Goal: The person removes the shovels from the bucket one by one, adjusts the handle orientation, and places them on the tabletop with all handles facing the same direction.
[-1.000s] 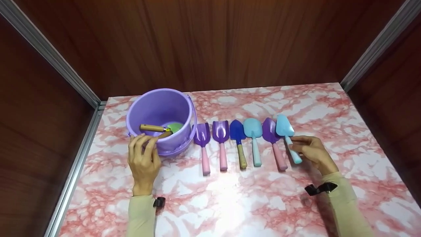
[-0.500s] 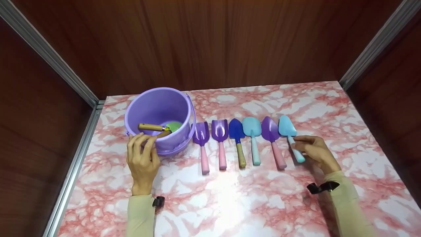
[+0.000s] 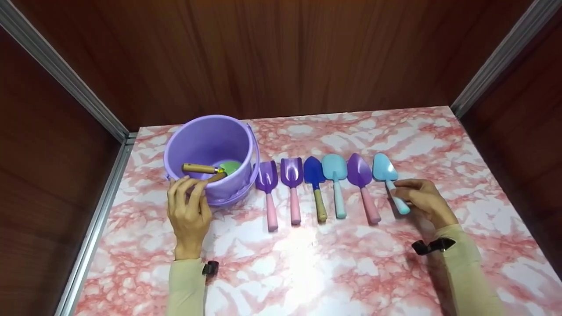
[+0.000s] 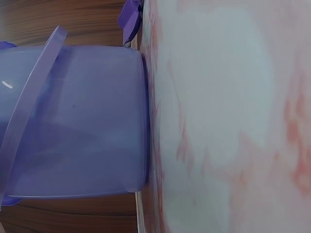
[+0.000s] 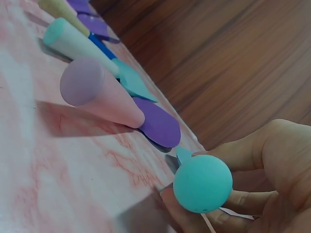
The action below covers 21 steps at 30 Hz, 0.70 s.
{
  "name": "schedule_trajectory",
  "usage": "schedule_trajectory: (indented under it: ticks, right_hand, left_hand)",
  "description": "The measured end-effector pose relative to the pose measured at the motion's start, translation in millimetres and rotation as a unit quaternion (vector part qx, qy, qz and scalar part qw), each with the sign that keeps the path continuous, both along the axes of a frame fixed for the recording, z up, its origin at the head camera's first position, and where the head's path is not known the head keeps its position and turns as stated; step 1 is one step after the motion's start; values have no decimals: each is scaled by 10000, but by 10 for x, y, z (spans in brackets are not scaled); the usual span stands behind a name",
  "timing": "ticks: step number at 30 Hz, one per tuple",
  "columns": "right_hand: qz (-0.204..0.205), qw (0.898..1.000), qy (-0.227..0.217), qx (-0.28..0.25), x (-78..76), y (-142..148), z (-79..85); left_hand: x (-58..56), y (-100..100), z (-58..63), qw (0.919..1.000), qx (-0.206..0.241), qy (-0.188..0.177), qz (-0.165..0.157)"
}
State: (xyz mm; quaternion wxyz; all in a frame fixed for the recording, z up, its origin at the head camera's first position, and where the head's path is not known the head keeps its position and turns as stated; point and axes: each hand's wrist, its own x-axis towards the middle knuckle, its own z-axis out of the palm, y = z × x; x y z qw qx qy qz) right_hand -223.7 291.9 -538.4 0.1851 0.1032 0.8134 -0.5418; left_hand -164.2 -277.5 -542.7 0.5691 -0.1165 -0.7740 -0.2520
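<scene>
My left hand [image 3: 189,210] is at the near rim of the purple bucket [image 3: 228,193], its fingers bent over the edge. Two wooden-handled tools lie inside, one with a green blade [image 3: 230,167]. On the right, my right hand [image 3: 422,199] pinches the handle of a light blue trowel [image 3: 385,167], the last in the row. In the right wrist view the trowel's round handle end [image 5: 203,183] faces the camera, with fingers around it. To its left lies a purple trowel [image 3: 360,170] with a pink handle. The bucket's side [image 4: 92,121] fills much of the left wrist view.
Further left in the row are a light blue shovel [image 3: 334,166], a dark blue trowel [image 3: 314,170] and two purple scoops with pink handles [image 3: 295,206]. They lie on a red-and-white marbled table [image 3: 246,272]. Brown wood-grain panels [image 3: 281,57] stand behind and at both sides.
My right hand has shifted the light blue trowel slightly right, widening the gap to the purple trowel. The left hand stays at the bucket's rim.
</scene>
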Motion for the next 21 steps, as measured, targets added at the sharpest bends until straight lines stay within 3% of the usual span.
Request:
schedule_trajectory:
  ticks: [9,21]
  right_hand:
    - [-47,9990,23,443,22,-73,25]
    - [-77,9977,306,604,10,-118,4]
  left_hand:
    - [8,9,19,10000,47,-19,-72]
    - [-8,15,27,10000,-24,65,-20]
